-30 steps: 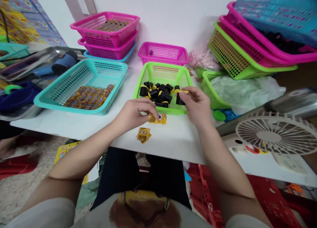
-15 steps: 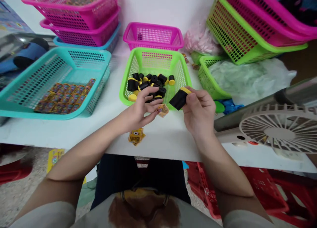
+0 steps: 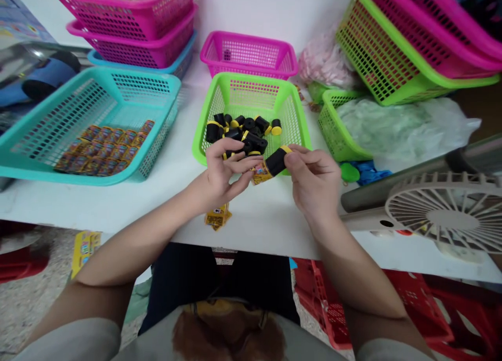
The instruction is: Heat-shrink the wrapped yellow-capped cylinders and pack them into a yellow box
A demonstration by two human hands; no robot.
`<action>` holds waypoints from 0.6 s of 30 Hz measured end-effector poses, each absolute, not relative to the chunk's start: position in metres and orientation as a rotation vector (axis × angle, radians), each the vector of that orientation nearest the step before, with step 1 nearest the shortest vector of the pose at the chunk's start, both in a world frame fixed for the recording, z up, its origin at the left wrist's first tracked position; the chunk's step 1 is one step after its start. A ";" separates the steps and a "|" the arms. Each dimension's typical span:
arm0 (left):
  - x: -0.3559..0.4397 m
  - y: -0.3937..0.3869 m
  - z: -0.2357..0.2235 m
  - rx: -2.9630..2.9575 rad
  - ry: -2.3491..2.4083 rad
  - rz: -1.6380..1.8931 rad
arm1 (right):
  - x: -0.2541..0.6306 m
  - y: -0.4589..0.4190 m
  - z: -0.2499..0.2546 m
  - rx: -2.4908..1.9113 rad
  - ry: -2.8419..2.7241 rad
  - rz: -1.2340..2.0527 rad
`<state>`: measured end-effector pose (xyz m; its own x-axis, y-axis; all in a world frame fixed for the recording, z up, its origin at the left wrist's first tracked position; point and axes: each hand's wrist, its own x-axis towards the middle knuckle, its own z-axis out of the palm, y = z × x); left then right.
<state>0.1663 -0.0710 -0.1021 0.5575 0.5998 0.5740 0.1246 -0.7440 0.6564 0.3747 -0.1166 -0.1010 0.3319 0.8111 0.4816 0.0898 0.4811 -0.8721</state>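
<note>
My right hand (image 3: 314, 181) pinches a black cylinder with a yellow end (image 3: 276, 161) just in front of the green basket (image 3: 251, 92). My left hand (image 3: 223, 173) holds a small orange printed wrapper (image 3: 260, 173) against the lower end of that cylinder. The two hands meet above the white table edge. Several more black and yellow cylinders (image 3: 241, 134) lie in the green basket. A few folded orange wrappers (image 3: 218, 217) rest on the table below my left hand.
A teal basket (image 3: 50, 141) at left holds rows of wrapped pieces (image 3: 104, 149). Pink baskets (image 3: 129, 16) are stacked behind it, and a small pink basket (image 3: 251, 55) stands behind the green one. At right are tilted baskets, a plastic bag (image 3: 396, 126) and a white fan (image 3: 451, 217).
My right hand lifted a black cylinder out of the green basket and brought it toward my left hand. My left hand picked up a wrapper and now presses it to the cylinder.
</note>
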 end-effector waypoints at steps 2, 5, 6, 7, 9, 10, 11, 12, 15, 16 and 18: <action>0.170 -0.077 -0.101 2.084 0.574 1.135 | 0.373 -0.118 -0.100 -0.946 -1.183 0.540; 0.175 -0.088 -0.099 1.822 0.507 1.119 | 0.370 -0.123 -0.096 -0.860 -1.257 0.462; 0.175 -0.090 -0.098 1.752 0.498 1.100 | 0.369 -0.125 -0.095 -0.838 -1.286 0.435; 0.176 -0.092 -0.096 1.697 0.497 1.080 | 0.368 -0.126 -0.094 -0.827 -1.313 0.408; 0.175 -0.093 -0.093 1.622 0.506 1.049 | 0.369 -0.128 -0.092 -0.833 -1.357 0.354; 0.175 -0.093 -0.092 1.598 0.506 1.036 | 0.370 -0.129 -0.091 -0.842 -1.377 0.337; 0.174 -0.092 -0.090 1.580 0.501 1.024 | 0.371 -0.129 -0.091 -0.845 -1.401 0.328; 0.174 -0.091 -0.089 1.567 0.495 1.014 | 0.373 -0.129 -0.090 -0.840 -1.427 0.326; 0.173 -0.090 -0.087 1.542 0.469 0.998 | 0.377 -0.130 -0.089 -0.811 -1.501 0.312; 0.174 -0.090 -0.087 1.535 0.464 0.996 | 0.378 -0.130 -0.088 -0.807 -1.520 0.294; 0.175 -0.090 -0.087 1.524 0.466 0.995 | 0.378 -0.130 -0.086 -0.805 -1.556 0.247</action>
